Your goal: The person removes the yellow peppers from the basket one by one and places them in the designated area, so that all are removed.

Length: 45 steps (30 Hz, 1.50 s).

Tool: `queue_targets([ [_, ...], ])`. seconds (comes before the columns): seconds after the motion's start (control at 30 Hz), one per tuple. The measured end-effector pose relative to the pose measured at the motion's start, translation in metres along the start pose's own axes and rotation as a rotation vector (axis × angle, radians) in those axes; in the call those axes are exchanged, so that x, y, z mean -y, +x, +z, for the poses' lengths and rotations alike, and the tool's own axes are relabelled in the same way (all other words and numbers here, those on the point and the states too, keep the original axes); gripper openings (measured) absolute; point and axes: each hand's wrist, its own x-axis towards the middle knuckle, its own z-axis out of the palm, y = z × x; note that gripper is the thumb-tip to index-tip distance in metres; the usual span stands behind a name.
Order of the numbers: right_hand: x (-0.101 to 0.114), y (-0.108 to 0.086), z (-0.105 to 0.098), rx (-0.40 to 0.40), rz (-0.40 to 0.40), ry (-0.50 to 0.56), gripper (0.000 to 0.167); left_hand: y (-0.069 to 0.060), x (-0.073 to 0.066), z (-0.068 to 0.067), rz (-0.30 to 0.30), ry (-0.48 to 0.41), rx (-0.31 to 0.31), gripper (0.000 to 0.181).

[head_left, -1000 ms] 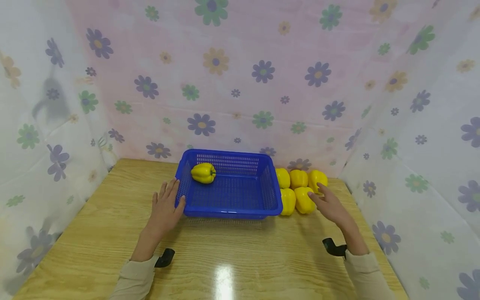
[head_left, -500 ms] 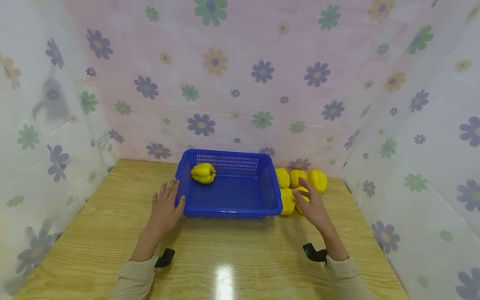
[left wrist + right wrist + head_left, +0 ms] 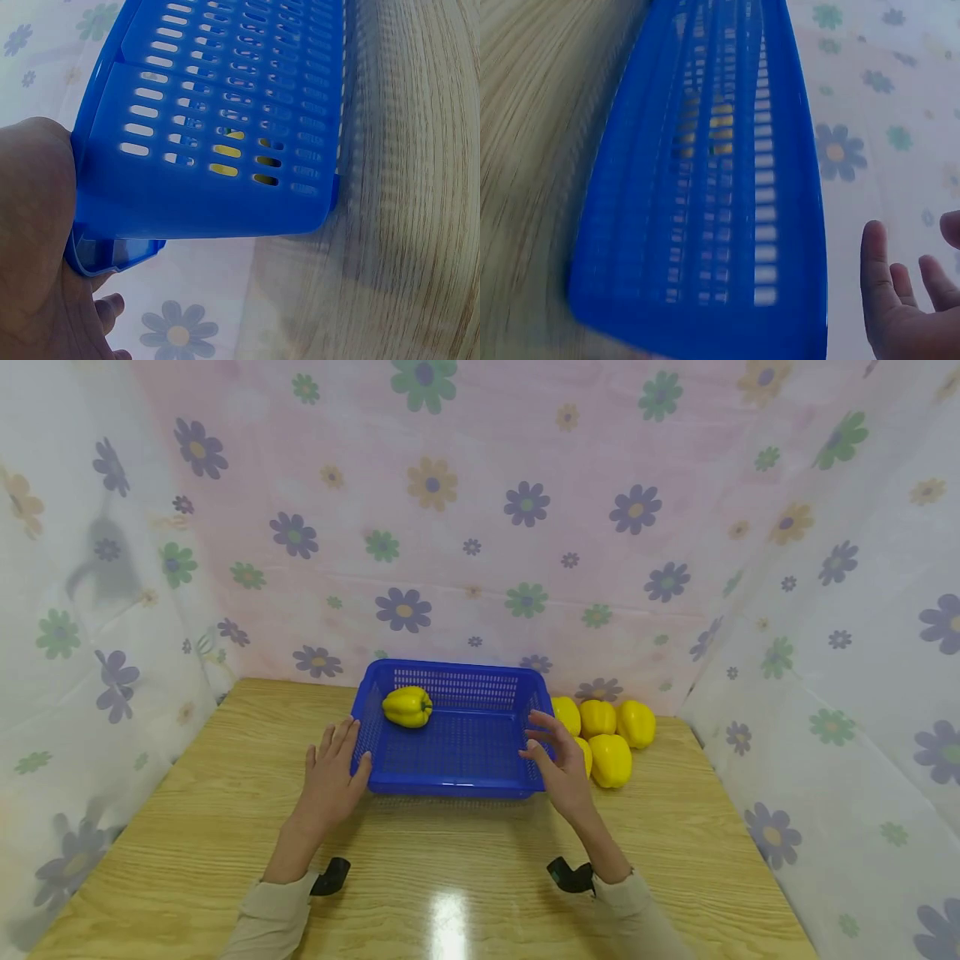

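A blue plastic basket point(image 3: 450, 790) with slotted walls stands on the table. Inside, at its back left, lies one yellow bell pepper point(image 3: 406, 707); its colour shows through the slots in both wrist views. My left hand point(image 3: 330, 777) rests on the basket's left rim, fingers stretched out and thumb by the near corner. Over the basket's right rim hovers my right hand point(image 3: 566, 777), fingers spread and slightly bent, holding nothing. In the right wrist view its fingers point(image 3: 875, 262) are apart from the basket wall point(image 3: 645, 247). Several more yellow bell peppers point(image 3: 611, 761) sit right of the basket, partly behind this hand.
The wooden table point(image 3: 450, 852) extends in front of the basket and to both sides. Flower-printed curtains point(image 3: 472, 527) hang behind it and along the left and right. A black wrist mount point(image 3: 572, 876) sticks out from each sleeve.
My right hand has moved left from the bell peppers to the basket's right rim. The left hand, the basket and the peppers have stayed in place.
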Motion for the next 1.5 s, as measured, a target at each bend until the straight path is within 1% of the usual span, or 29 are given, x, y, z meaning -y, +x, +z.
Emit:
queue_targets([
  [0.07,0.002,0.005,0.012,0.018,-0.034,0.026,0.040,0.000,0.000,0.000,-0.002,0.001,0.002,0.063],
  [0.17,0.008,0.014,0.026,0.061,-0.062,0.030,0.039,0.000,0.001,0.000,-0.006,-0.002,0.004,0.063],
  [0.3,0.016,0.029,0.036,0.127,-0.067,0.005,0.039,0.001,0.001,0.000,-0.007,-0.003,0.003,0.063],
  [0.47,0.023,0.050,0.043,0.200,-0.065,-0.035,0.039,0.000,0.001,0.001,-0.009,-0.001,0.005,0.063],
  [0.63,0.029,0.068,0.048,0.263,-0.072,-0.052,0.038,0.001,0.001,0.001,-0.009,-0.003,0.002,0.063],
  [0.73,0.033,0.081,0.051,0.304,-0.052,-0.058,0.038,0.001,0.001,0.001,-0.009,-0.004,0.000,0.063],
  [0.83,0.035,0.093,0.051,0.334,-0.020,-0.060,0.040,0.001,0.001,0.001,-0.007,-0.002,-0.002,0.063],
  [0.9,0.035,0.102,0.051,0.347,-0.013,-0.060,0.040,0.001,0.000,0.001,-0.005,0.002,-0.004,0.063],
  [1.07,0.030,0.120,0.051,0.356,-0.004,-0.052,0.041,0.001,-0.001,0.001,-0.006,-0.002,-0.004,0.063],
  [1.23,0.016,0.131,0.054,0.361,0.033,-0.064,0.041,0.000,-0.002,0.000,-0.009,-0.010,0.000,0.063],
  [1.4,-0.001,0.139,0.060,0.371,0.115,-0.084,0.038,0.000,-0.001,0.000,-0.005,-0.007,-0.001,0.063],
  [1.5,-0.013,0.143,0.064,0.392,0.159,-0.114,0.038,0.001,-0.001,0.001,-0.005,-0.007,-0.005,0.063],
])
